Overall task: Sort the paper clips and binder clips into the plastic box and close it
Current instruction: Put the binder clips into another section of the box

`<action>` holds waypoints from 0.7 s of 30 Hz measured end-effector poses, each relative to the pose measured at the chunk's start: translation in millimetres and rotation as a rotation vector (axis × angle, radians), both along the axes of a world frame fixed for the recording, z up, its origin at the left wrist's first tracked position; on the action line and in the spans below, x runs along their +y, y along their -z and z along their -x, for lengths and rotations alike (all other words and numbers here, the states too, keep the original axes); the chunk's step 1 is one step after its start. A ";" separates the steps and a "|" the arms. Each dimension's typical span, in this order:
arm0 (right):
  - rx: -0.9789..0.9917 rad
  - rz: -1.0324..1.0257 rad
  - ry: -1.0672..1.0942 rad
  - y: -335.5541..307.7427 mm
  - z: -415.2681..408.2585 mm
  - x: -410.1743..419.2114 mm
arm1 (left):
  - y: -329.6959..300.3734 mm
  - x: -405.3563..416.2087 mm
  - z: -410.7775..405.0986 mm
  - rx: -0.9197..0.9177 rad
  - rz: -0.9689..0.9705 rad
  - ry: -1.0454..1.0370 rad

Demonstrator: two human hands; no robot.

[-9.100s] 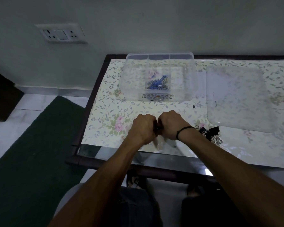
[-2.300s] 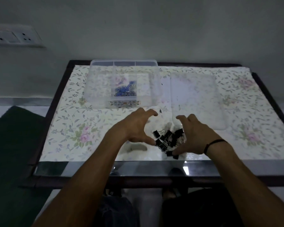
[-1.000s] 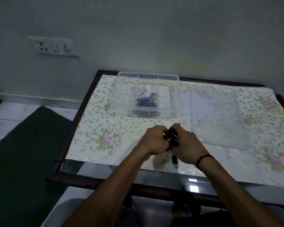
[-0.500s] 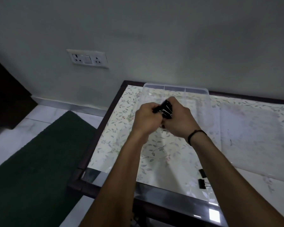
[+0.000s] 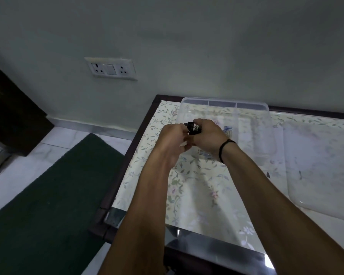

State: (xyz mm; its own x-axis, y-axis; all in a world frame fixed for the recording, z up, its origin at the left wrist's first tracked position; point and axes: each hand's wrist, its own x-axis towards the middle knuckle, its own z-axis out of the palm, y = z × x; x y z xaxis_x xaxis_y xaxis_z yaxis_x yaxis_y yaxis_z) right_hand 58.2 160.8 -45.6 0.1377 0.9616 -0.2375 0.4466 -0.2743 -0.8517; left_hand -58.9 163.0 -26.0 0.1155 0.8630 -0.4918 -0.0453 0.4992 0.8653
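midway through: blue paper clips [image 5: 228, 129] already in the box [image 5: 252, 108], black binder clips [image 5: 193, 128] cupped between left hand [image 5: 174, 135] and right hand [image 5: 208, 135], both closed around them over the box's left compartment, lid [image 5: 322, 165] off beside it.

open plastic box [image 5: 252, 108] top unobstructed, lid [image 5: 322, 165] aside on the right

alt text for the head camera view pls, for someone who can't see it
Two bare hands, left hand and right hand, cup a bunch of black binder clips over the left part of an open clear plastic box on a floral-covered table. Blue paper clips lie in the box, and its lid rests on the table to the right.
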 end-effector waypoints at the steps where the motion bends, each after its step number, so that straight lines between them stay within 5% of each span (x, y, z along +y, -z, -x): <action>1: -0.004 0.001 -0.009 -0.8 -0.3 -0.4 | -0.6 0.1 -0.2 -0.005 0.004 -0.006; 16: 0.067 -0.081 0.027 -6.1 -13.4 -25.2 | -8.1 -26.0 -1.4 0.112 -0.135 -0.076; 21: -0.076 -0.078 0.083 -34.7 -51.7 -70.8 | 1.2 -55.6 -30.8 0.343 -0.367 0.215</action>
